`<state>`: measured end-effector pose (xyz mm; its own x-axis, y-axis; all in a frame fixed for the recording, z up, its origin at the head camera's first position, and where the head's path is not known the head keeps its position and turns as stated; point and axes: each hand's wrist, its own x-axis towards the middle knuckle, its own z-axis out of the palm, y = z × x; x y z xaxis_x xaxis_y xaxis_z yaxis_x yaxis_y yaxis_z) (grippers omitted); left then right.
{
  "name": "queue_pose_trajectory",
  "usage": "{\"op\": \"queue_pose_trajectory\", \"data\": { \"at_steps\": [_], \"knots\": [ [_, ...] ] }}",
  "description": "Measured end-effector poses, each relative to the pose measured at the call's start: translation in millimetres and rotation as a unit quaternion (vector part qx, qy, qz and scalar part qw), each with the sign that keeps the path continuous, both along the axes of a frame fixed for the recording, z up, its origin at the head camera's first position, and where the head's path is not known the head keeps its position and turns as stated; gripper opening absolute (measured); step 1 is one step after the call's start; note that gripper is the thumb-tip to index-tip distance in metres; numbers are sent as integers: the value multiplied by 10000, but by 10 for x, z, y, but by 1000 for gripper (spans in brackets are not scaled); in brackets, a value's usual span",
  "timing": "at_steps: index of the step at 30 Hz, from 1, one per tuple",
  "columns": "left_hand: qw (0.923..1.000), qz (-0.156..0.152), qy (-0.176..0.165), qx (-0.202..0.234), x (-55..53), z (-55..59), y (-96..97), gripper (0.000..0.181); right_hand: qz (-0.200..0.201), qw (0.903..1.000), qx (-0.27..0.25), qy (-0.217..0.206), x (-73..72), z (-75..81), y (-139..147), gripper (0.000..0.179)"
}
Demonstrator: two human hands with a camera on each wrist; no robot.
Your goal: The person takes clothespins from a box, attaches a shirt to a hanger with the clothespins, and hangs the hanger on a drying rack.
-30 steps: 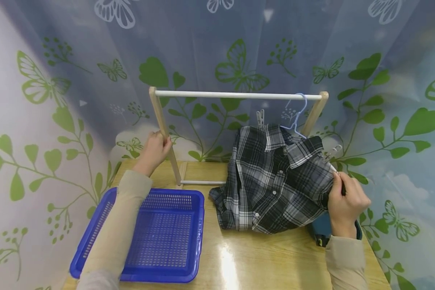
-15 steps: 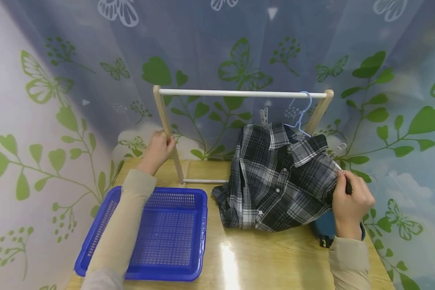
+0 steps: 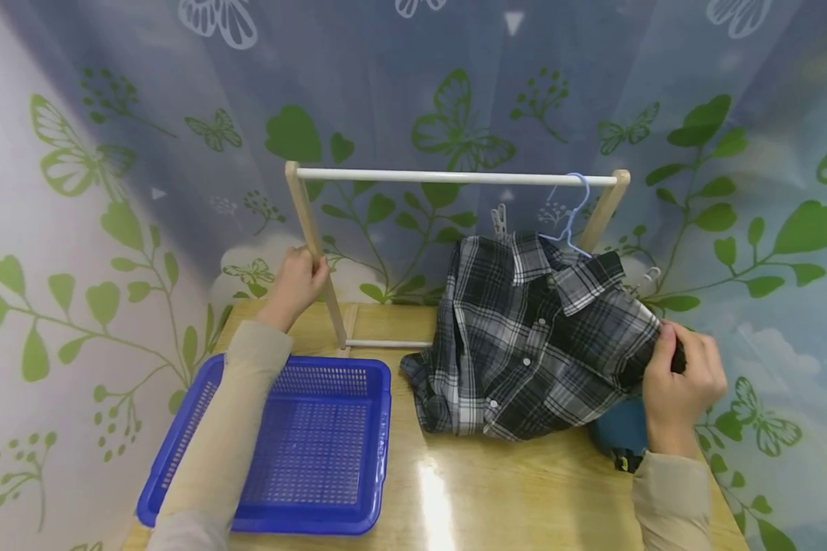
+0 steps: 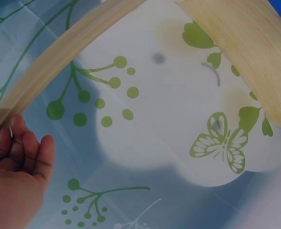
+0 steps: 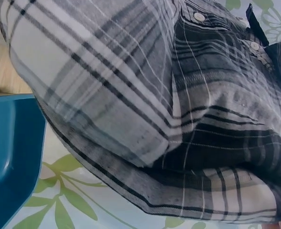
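Observation:
A black, grey and white plaid shirt (image 3: 503, 337) hangs from a light blue hanger (image 3: 570, 222) at the right end of the rack's white bar (image 3: 448, 177). My right hand (image 3: 685, 375) pinches the shirt at its right shoulder or sleeve, holding the cloth outward. Plaid cloth (image 5: 107, 81) fills most of the right wrist view, where only a sliver of the hand shows at the lower right corner. Around the rack's left wooden post (image 3: 308, 214), the fingers of my left hand (image 3: 294, 285) are curled. That grip on the wooden post (image 4: 68, 52) also shows in the left wrist view.
A blue perforated basket (image 3: 379, 451) stands at the front left of the wooden table (image 3: 510, 497), under my left forearm. One clothespin (image 3: 499, 220) is near the collar and another (image 3: 644, 282) by the right shoulder. A teal container (image 3: 616, 428) sits behind my right wrist.
My right hand has moved a little to the right, drawing the shirt's shoulder cloth with it. The left hand keeps its hold on the post. The head view has shifted slightly.

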<state>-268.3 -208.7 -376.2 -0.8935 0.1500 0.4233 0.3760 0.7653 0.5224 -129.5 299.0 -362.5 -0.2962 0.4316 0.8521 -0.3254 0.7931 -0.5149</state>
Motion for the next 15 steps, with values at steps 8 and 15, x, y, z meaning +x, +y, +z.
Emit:
{"op": "queue_pose_trajectory", "data": {
  "at_steps": [8,15],
  "knots": [
    [9984,37,-249,-507,91,100,-71,29,319,9994,-59,113,66,230,-93,20],
    [9923,302,-558,-1061,320,290,-100,33,603,9980,-183,83,173,396,-67,19]
  ]
}}
